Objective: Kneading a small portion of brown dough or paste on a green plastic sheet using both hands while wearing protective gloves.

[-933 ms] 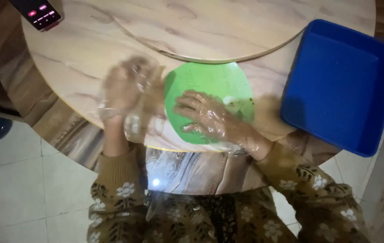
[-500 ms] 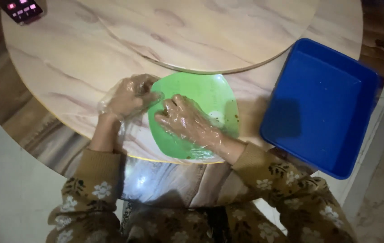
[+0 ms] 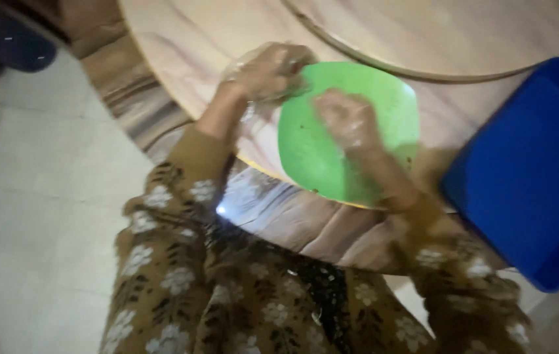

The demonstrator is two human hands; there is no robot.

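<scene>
- We are working at the near edge of the round wooden table (image 3: 181,59), where the green plate (image 3: 332,141) is lying flat, its near rim jutting slightly past the table's lip; a blue tray (image 3: 528,177) is sitting just beside it, on the right.
- Our left hand (image 3: 269,69) is curling at the plate's far-left rim, fingers bent around what looks like thin clear plastic film; the picture is blurring, so we cannot tell how firmly it is gripping.
- Our right hand (image 3: 348,121) is resting on the plate's face, fingers loosely closed; whether it is pinching anything, we cannot tell.
- We are judging the plate light, stiff and smooth, likely slippery under film; taking it by the rim, thumb on top, seems safest.
</scene>
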